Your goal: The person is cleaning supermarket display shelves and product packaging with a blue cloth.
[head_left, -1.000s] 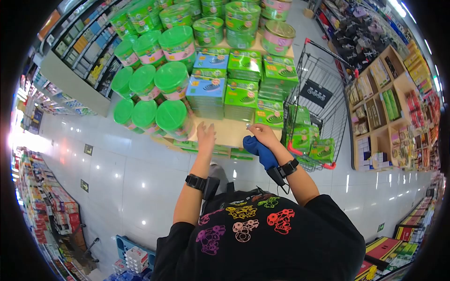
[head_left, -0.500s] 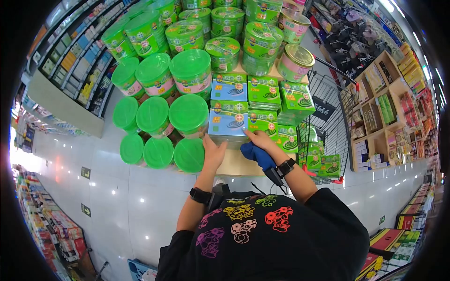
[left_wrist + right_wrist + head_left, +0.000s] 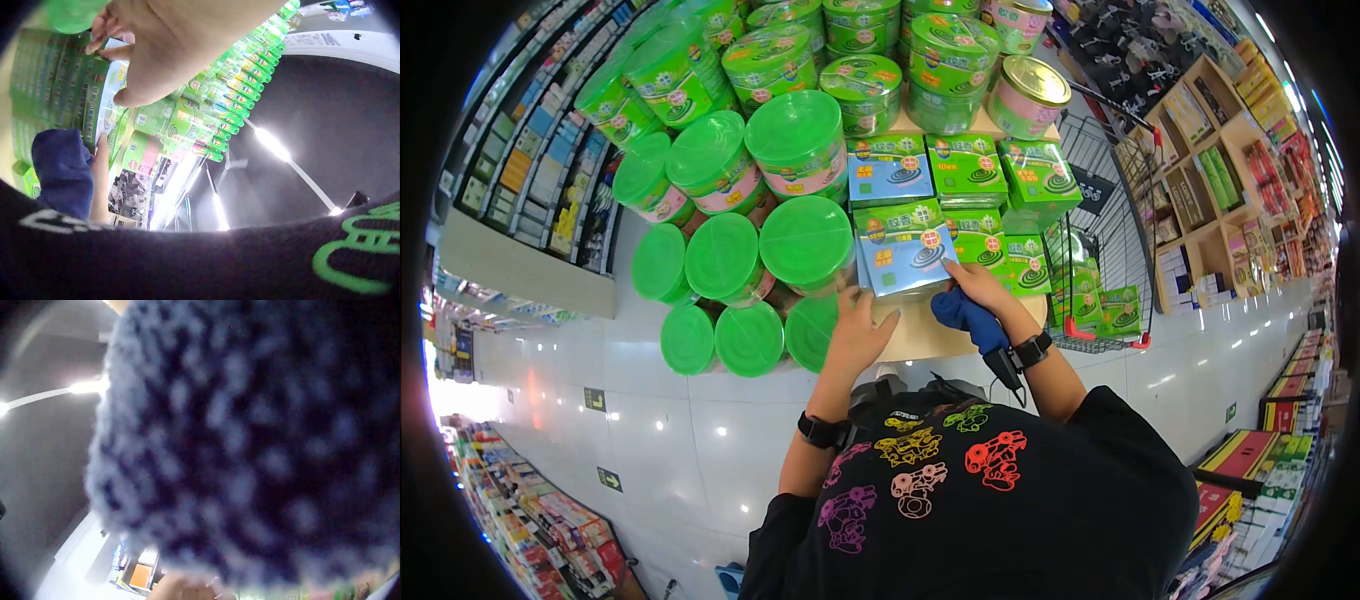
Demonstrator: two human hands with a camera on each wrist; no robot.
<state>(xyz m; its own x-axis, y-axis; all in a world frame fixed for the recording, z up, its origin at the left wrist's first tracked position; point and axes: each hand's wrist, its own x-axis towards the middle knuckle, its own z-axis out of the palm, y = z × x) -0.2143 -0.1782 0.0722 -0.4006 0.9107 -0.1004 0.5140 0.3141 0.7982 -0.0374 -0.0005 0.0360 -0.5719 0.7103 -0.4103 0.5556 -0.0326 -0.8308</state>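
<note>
A blue-and-green mosquito coil box (image 3: 905, 250) tops the front stack, turned slightly askew over the blue box beneath it. My right hand (image 3: 982, 288) pinches its near right corner, thumb on top. A dark blue fuzzy cloth (image 3: 968, 318) hangs along that palm and wrist, and it fills most of the right wrist view. At the stack's near left corner is my left hand (image 3: 860, 330), fingers extended beside the boxes and thumb held out. In the left wrist view, the fingers of the left hand (image 3: 147, 56) reach the side of the box stack (image 3: 59, 81).
Green-lidded tubs (image 3: 805, 245) stand in rows at left, with more tubs (image 3: 955, 60) piled behind. Green coil boxes (image 3: 968, 165) stand behind and to the right. A black wire shopping cart (image 3: 1090, 230) holding green boxes is at right, near wooden shelves (image 3: 1200, 180).
Both hands have reached forward to the front stack. The right hand has taken hold of the top blue box, which has turned a little. The left hand's thumb has swung away from the box front.
</note>
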